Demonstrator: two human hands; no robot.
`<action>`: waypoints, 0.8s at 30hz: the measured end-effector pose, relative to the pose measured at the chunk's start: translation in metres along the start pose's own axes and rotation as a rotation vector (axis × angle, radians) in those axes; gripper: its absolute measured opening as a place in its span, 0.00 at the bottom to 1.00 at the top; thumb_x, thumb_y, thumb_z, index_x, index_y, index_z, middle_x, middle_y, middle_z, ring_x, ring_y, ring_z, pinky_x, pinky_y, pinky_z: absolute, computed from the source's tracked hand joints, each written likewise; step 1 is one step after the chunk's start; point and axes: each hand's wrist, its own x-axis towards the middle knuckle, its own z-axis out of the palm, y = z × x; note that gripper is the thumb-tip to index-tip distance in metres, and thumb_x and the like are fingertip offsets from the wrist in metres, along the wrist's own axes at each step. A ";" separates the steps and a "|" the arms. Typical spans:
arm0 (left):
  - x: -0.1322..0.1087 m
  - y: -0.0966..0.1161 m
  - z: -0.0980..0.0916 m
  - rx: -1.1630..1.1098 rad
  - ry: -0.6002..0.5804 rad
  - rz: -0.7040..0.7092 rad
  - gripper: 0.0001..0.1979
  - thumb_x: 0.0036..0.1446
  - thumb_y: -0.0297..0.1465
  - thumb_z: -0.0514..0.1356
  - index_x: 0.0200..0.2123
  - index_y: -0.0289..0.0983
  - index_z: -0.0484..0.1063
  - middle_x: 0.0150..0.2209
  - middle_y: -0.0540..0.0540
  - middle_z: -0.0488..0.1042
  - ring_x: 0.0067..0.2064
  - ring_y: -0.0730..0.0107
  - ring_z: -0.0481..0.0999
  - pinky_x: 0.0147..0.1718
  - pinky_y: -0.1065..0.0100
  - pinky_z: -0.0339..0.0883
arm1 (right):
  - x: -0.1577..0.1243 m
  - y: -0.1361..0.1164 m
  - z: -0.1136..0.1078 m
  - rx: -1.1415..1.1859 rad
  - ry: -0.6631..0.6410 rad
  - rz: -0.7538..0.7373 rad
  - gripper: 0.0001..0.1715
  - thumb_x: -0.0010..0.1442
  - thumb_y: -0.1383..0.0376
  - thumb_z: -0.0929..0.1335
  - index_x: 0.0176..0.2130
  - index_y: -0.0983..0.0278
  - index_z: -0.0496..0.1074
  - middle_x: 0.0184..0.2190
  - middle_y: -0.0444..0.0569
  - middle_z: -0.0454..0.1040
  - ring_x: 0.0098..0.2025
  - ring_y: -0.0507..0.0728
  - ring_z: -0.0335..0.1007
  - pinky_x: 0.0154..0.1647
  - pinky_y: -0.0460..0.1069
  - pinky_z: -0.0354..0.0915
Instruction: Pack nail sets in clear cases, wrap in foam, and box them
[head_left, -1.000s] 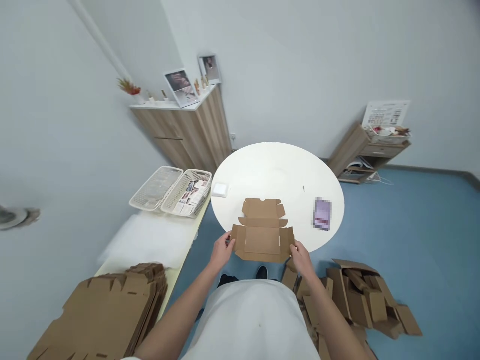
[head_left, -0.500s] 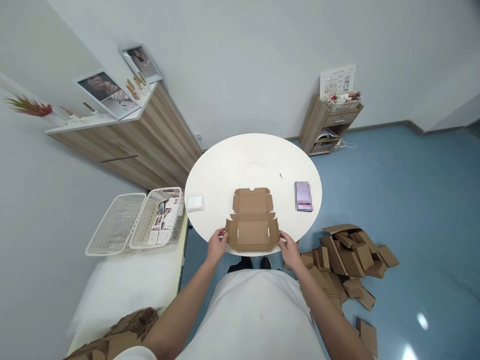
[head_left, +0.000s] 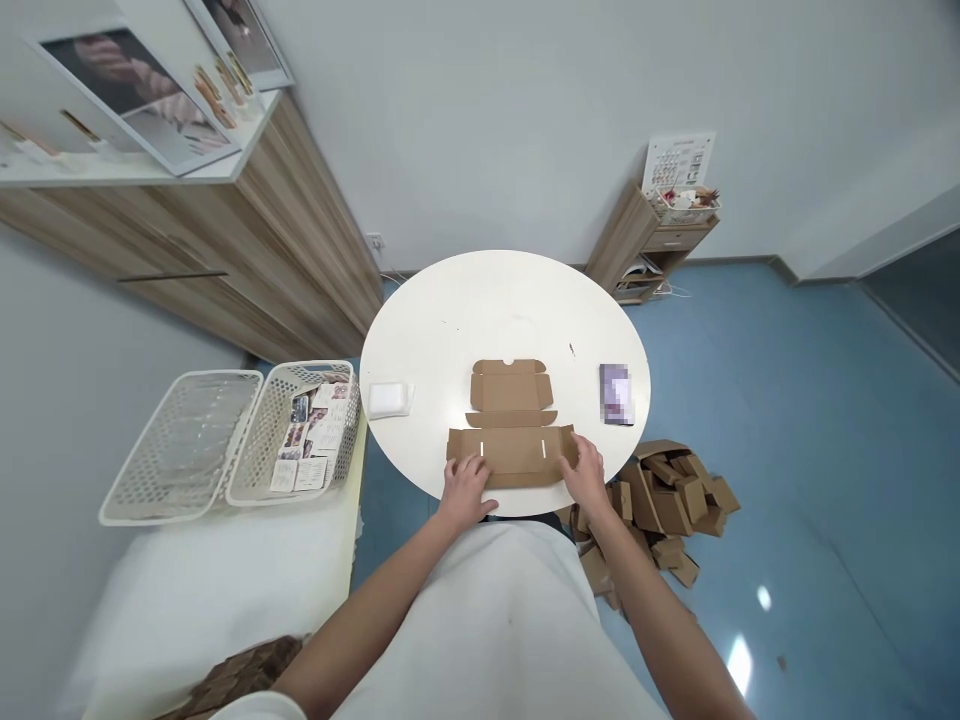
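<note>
A flat, unfolded brown cardboard box blank (head_left: 511, 425) lies on the near part of the round white table (head_left: 480, 310). My left hand (head_left: 465, 488) rests on its near left corner, fingers spread flat on the cardboard. Over at the near right corner my right hand (head_left: 583, 475) presses on the blank, its fingers also laid open. The blank's lid flaps point away from me.
A small white pad (head_left: 388, 399) and a purple packet (head_left: 616, 393) lie on the table. Two white baskets (head_left: 225, 440), one holding cards, sit on a bench at left. Cardboard pieces (head_left: 660, 495) are piled on the blue floor at right. Wooden cabinets stand by the wall.
The view has swung left and tilted down. My hands moved from gripping the blank's side edges to lying flat on its near corners, and the blank now rests fully on the table.
</note>
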 end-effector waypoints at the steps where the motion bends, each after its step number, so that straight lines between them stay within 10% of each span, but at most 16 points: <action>1: 0.001 0.001 0.001 0.001 -0.019 0.013 0.23 0.41 0.34 0.64 0.44 0.41 0.65 0.50 0.42 0.64 0.56 0.53 0.56 0.54 0.48 0.39 | 0.006 -0.004 -0.002 -0.017 -0.017 0.009 0.32 0.53 0.60 0.60 0.57 0.62 0.54 0.56 0.53 0.57 0.57 0.63 0.49 0.55 0.59 0.50; 15: 0.027 0.002 -0.008 0.082 -0.152 -0.006 0.25 0.45 0.24 0.55 0.50 0.40 0.60 0.50 0.40 0.65 0.50 0.56 0.64 0.53 0.49 0.43 | 0.128 -0.029 0.014 0.247 -0.266 0.192 0.31 0.53 0.56 0.61 0.54 0.67 0.58 0.45 0.53 0.70 0.44 0.56 0.67 0.42 0.49 0.60; 24: 0.054 -0.002 -0.028 0.346 -0.124 -0.142 0.42 0.44 0.37 0.59 0.61 0.35 0.44 0.62 0.37 0.44 0.63 0.51 0.39 0.56 0.51 0.39 | 0.143 -0.032 0.038 0.064 -0.338 0.117 0.13 0.52 0.60 0.59 0.36 0.60 0.67 0.23 0.40 0.69 0.29 0.53 0.64 0.37 0.50 0.55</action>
